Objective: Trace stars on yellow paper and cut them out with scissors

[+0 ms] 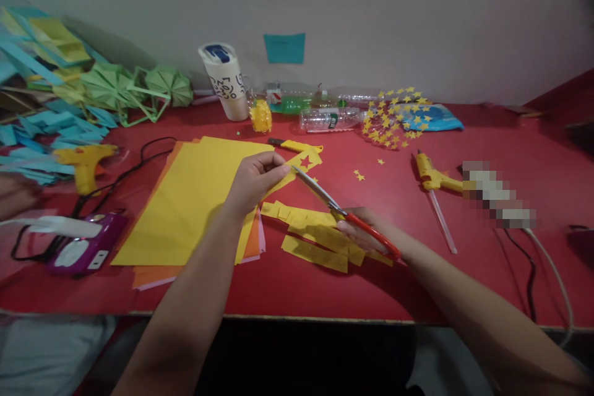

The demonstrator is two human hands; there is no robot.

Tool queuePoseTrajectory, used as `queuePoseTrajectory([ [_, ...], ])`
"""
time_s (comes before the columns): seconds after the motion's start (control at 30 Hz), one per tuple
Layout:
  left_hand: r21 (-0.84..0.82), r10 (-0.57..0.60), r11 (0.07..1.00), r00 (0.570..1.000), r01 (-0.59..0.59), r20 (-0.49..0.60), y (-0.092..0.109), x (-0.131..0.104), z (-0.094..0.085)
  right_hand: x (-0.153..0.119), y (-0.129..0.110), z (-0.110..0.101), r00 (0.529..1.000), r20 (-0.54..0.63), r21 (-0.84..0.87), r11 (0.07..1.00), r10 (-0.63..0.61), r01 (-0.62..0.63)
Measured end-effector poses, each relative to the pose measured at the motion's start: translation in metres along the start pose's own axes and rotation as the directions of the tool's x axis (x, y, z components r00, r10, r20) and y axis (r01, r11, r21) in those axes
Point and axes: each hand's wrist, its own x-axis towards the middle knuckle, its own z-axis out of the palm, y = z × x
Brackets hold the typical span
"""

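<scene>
My right hand [359,229] grips scissors [352,219] with red handles, their blades pointing up and left. The blade tips reach the fingertips of my left hand [257,179], which is closed in a pinch. Whatever lies between those fingers is too small or hidden to name. Right behind them, a yellow paper strip with a star-shaped hole [305,161] runs down towards my left hand; I cannot tell whether the hand touches it. Yellow paper strips [315,253] lie loosely piled under the scissors. Several small yellow paper stars [360,176] are scattered farther back on the red table.
Yellow sheets [185,198] top a paper stack at left. Behind are a utility knife [297,146], a tumbler [227,83], plastic bottles [331,119] and a star cluster [394,117]. Glue guns lie right [431,176] and left [86,167], by a purple power box [88,247]. Another person's blurred hand [18,195] shows.
</scene>
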Motion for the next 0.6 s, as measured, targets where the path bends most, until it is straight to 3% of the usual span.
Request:
queuePoseTrajectory([
  [0.33,-0.061,0.090,0.994,0.993,-0.094,-0.074,-0.006,-0.003,0.017,0.004,0.006,0.007,0.999,0.038,0.238,0.971,0.025,-0.033],
  [0.6,0.004,0.168,0.986,0.980,-0.169,-0.103,-0.004,-0.006,0.025,0.000,0.000,0.009,0.998,0.031,0.244,0.968,0.049,-0.055],
])
